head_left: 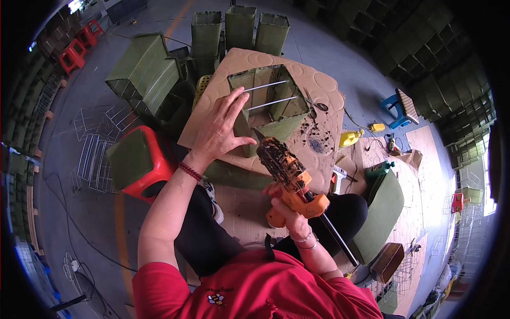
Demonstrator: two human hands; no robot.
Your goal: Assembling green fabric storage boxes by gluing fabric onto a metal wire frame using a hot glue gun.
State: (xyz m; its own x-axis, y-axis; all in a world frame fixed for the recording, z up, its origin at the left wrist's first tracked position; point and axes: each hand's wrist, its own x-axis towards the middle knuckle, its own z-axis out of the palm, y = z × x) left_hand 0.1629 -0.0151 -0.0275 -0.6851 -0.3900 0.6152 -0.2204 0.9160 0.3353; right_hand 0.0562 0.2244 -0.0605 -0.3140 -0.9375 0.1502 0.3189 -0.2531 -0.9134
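Note:
My left hand (220,130), fingers spread and thumb out, rests at the near left side of an open green box (287,127). Two pale metal rods (271,102) cross the box's opening. My right hand (293,219) is wrapped round the handle of an orange hot glue gun (303,201). Dark, crusted glue covers the gun's front, which points at the box's near corner. A long dark rod (340,241) sticks out of its back. Cardboard (313,80) lies under the box, with dark glue crumbs (314,139) scattered to the right.
Scissors (319,106) lie beside the box. Tall green containers (240,29) stand behind, and a larger green box (143,74) at the left. Near my left arm is a red stool (159,154); wire frames (95,157) lie beyond it. A yellow bottle (349,139) is at the right.

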